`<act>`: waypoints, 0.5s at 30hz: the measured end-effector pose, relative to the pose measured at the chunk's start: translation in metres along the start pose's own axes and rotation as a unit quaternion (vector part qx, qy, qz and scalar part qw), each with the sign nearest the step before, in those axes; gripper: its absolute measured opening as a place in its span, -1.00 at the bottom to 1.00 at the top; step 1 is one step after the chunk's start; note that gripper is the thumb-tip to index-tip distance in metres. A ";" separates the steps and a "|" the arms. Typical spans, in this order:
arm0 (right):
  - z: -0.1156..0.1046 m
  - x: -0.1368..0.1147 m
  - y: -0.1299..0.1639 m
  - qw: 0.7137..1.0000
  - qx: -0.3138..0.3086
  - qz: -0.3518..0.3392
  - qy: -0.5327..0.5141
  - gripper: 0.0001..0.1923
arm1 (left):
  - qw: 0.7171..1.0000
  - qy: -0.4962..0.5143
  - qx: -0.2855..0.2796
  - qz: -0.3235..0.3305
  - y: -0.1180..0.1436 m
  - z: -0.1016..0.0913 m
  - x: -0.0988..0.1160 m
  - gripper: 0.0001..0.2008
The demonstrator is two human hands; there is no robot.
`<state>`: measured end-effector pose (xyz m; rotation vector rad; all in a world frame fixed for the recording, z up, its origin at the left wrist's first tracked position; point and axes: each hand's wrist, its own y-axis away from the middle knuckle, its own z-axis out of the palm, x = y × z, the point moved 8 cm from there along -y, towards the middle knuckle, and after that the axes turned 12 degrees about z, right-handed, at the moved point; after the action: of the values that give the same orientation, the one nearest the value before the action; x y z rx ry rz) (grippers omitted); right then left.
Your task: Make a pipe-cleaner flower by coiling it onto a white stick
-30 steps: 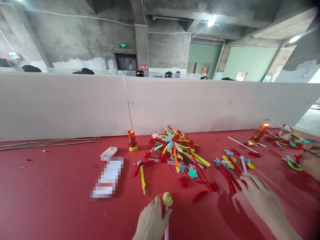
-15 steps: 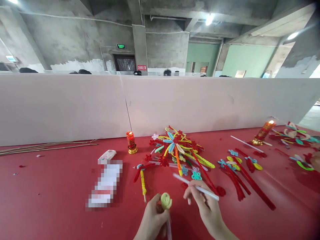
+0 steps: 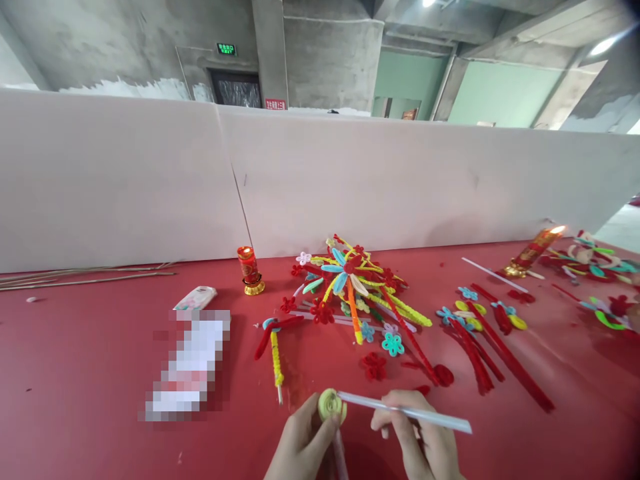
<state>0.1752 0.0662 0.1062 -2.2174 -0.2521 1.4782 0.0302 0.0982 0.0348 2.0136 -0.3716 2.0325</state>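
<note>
My left hand (image 3: 307, 437) pinches a small pale yellow-green coil (image 3: 330, 404), rolled up like a pipe-cleaner disc. A whitish translucent rod (image 3: 339, 455) runs down below the coil; whether it joins the coil is hidden by my fingers. In my right hand (image 3: 417, 430) is a translucent white glue stick (image 3: 440, 420), held like a pen. Its tip meets the coil's right edge, or sits very close to it. Just beyond my hands lie a red pipe-cleaner flower (image 3: 374, 367) and a turquoise one (image 3: 393, 344).
A heap of colourful pipe-cleaner pieces (image 3: 347, 273) lies mid-table. Lit red candles burn at the left (image 3: 249, 265) and right (image 3: 535, 253), the right one tilted. Red strips (image 3: 517, 363) lie to the right, a tissue pack (image 3: 197, 298) to the left. A white partition (image 3: 350, 180) stands behind.
My right hand has brought the glue stick down and left-to-right level, so its tip is now at the coil. My left hand keeps hold of the coil. The camera view has tipped downward.
</note>
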 end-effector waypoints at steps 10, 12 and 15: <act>0.005 -0.003 0.006 0.997 -0.056 -0.011 0.049 -0.89 | 0.997 -0.072 -0.011 -0.005 0.002 0.000 0.000 -0.66; 0.006 -0.004 0.008 0.995 -0.069 -0.015 0.074 -0.88 | 0.997 -0.077 -0.011 -0.003 0.003 -0.001 0.000 -0.66; 0.004 -0.007 0.011 0.993 -0.051 -0.034 0.103 -0.86 | 0.996 -0.085 -0.006 -0.001 0.004 -0.003 0.000 -0.66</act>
<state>0.1674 0.0545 0.1054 -2.3971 -0.3386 1.2138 0.0263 0.0954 0.0349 2.1859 -0.4130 1.8566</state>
